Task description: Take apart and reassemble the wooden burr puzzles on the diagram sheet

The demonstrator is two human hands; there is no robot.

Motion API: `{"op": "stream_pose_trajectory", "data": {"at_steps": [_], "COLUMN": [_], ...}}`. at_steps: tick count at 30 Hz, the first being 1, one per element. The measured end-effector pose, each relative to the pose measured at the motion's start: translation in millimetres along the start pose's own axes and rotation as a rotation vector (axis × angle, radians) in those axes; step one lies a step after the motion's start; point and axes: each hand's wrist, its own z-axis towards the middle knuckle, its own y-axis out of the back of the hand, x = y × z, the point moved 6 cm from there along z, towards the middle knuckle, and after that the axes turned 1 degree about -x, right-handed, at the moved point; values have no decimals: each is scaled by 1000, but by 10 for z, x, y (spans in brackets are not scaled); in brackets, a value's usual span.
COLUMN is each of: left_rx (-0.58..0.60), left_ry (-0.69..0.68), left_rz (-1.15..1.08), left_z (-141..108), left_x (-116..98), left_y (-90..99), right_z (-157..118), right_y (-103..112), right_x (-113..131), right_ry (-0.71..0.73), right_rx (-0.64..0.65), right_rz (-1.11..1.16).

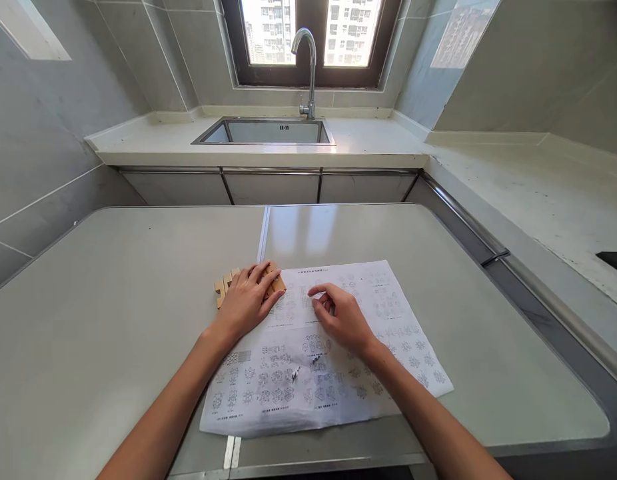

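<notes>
A printed paper sheet with rows of small line diagrams lies on the table, creased and with two small torn spots near its lower middle. My left hand rests palm down, fingers a little apart, over a group of light wooden puzzle pieces at the sheet's upper left edge. The hand hides most of these notched pieces. Over the upper middle of the sheet, my right hand has its index finger bent forward and its other fingers loosely curled. A gap shows between thumb and index finger, with nothing visible in it.
The light grey table has a seam running front to back. Behind it stands a white counter with a sink and a metal faucet below a window. Another counter runs along the right.
</notes>
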Motion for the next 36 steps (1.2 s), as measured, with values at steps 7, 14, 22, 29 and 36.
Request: {"op": "stream_pose_trajectory", "data": {"at_steps": [7, 14, 22, 29, 36], "left_rx": [-97, -32, 42, 21, 14], "left_ry": [-135, -422, -413, -392, -383], "left_rz": [-85, -310, -380, -399, -405], "left_z": [-12, -166, -219, -211, -211], "left_x": [-182, -730, -817, -809, -802], "left_y": [76, 10, -112, -127, -133], "right_z": [-14, -1, -1, -6, -10], "right_y": [-13, -11, -20, -17, -31], "right_x": [22, 18, -7, 26, 19], "right_ry": [11, 57, 68, 75, 91], "right_rx": [0, -12, -9, 3, 5], "right_rz": [-5, 6, -27, -50, -53]}}
